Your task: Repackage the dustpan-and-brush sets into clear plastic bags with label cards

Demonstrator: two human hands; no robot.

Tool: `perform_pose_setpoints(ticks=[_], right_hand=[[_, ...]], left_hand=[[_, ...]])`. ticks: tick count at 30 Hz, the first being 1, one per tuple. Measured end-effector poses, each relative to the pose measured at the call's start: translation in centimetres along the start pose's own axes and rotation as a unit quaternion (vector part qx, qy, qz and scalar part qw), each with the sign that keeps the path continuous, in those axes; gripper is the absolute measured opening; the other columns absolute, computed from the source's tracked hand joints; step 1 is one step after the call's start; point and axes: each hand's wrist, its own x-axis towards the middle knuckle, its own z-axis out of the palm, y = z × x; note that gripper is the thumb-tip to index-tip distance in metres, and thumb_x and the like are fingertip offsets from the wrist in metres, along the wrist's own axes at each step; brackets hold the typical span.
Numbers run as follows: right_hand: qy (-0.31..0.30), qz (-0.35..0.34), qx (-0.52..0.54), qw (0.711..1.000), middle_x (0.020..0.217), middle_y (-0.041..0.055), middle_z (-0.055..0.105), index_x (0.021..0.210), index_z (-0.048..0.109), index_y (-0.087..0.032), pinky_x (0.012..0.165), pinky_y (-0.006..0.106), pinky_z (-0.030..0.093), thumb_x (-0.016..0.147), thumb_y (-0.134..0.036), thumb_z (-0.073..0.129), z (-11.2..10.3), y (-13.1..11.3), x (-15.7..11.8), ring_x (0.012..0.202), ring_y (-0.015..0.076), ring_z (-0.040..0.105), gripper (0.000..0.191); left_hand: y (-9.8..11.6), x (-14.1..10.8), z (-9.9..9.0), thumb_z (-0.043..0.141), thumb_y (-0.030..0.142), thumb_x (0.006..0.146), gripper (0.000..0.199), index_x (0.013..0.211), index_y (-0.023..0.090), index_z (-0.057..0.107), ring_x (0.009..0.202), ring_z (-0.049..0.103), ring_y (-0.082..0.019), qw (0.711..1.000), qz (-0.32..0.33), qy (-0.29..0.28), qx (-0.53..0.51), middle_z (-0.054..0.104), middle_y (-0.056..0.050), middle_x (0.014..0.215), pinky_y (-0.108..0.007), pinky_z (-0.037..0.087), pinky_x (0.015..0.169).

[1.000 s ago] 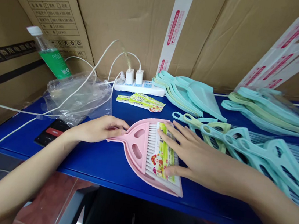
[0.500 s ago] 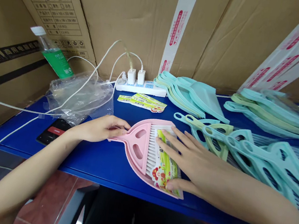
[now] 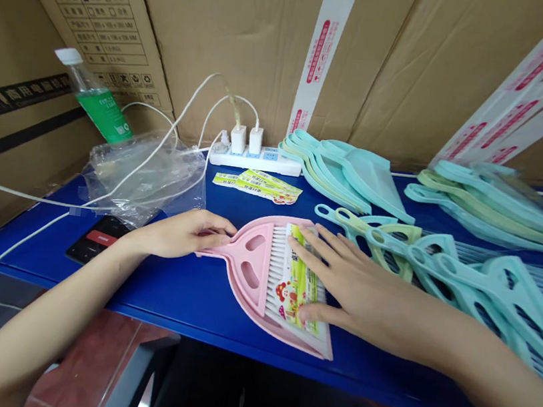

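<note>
A pink dustpan (image 3: 250,303) lies on the blue table with a pink hand brush (image 3: 262,266) nested in it, white bristles toward the right. My left hand (image 3: 191,233) is closed around the handles of both at the left end. Across the bristles lies a yellow-green printed label (image 3: 297,288) with a cartoon picture. My right hand (image 3: 342,277) rests on the label with its fingers spread, covering its right part. Behind the dustpan are several loose labels (image 3: 258,185) of the same colours.
Turquoise and green dustpans (image 3: 356,175) lie stacked at the back, with more bagged dustpans (image 3: 504,202) farther right. Several turquoise brushes (image 3: 473,279) spread along the right. A power strip (image 3: 257,160), cables, clear plastic bag (image 3: 149,173), bottle (image 3: 105,113) and phone (image 3: 97,238) occupy the left and back.
The label has shifted slightly left on the bristles and sits straighter, and my right hand has moved a little with it. My left hand keeps its hold on the handles.
</note>
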Motion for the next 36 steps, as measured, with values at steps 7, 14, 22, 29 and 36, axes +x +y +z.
perform_pose_setpoints(ticks=[7,14,22,29,36], right_hand=[[-0.045,0.053,0.054,0.996,0.160,0.0154,0.014,0.154,0.025,-0.011,0.113,0.060,0.023,0.085,-0.067,0.051,-0.8,-0.6,0.1,0.145,0.0381,0.005,0.092],[0.011,0.052,0.040,0.998,0.160,0.0166,0.021,0.150,0.038,-0.012,0.112,0.059,0.029,0.086,-0.065,0.049,-0.8,-0.1,0.2,0.144,0.0399,0.018,0.084],[0.109,0.094,0.053,0.988,0.154,0.0164,0.037,0.152,0.034,-0.015,0.107,0.058,0.039,0.092,-0.060,0.034,-1.0,1.1,1.1,0.139,0.0358,0.037,0.075],[0.204,0.117,0.197,0.952,0.148,0.0123,0.048,0.157,0.021,-0.024,0.103,0.057,0.044,0.094,-0.050,0.035,-2.3,0.9,2.0,0.123,0.0326,0.058,0.070],[0.117,0.142,0.580,0.794,0.127,0.0036,0.066,0.157,0.009,-0.035,0.085,0.040,0.059,0.093,-0.037,0.043,-1.7,-0.4,2.3,0.101,0.0210,0.070,0.072]], left_hand=[[0.0,0.0,0.0,0.048,0.034,0.091,0.030,0.102,0.012,0.065,0.061,0.050,-0.010,1.000,-0.002,0.002,0.000,0.061,-0.001,0.077,-0.020,0.042,0.058],[-0.3,0.1,0.2,0.049,0.037,0.092,0.030,0.099,0.012,0.064,0.060,0.050,-0.010,1.000,-0.002,-0.001,-0.025,0.059,0.000,0.072,-0.020,0.043,0.058],[-0.6,0.6,0.6,0.054,0.043,0.089,0.034,0.100,0.012,0.064,0.047,0.040,-0.006,0.993,-0.009,0.015,-0.117,0.048,0.006,0.060,-0.017,0.036,0.045],[0.1,0.0,-0.2,0.059,0.045,0.086,0.036,0.099,0.012,0.066,0.046,0.038,-0.006,0.984,0.004,0.101,-0.147,0.049,0.006,0.058,-0.016,0.032,0.042],[-0.2,0.1,-0.1,0.058,0.051,0.086,0.040,0.096,0.013,0.064,0.045,0.037,-0.006,0.985,-0.002,0.098,-0.143,0.047,0.006,0.058,-0.017,0.033,0.041]])
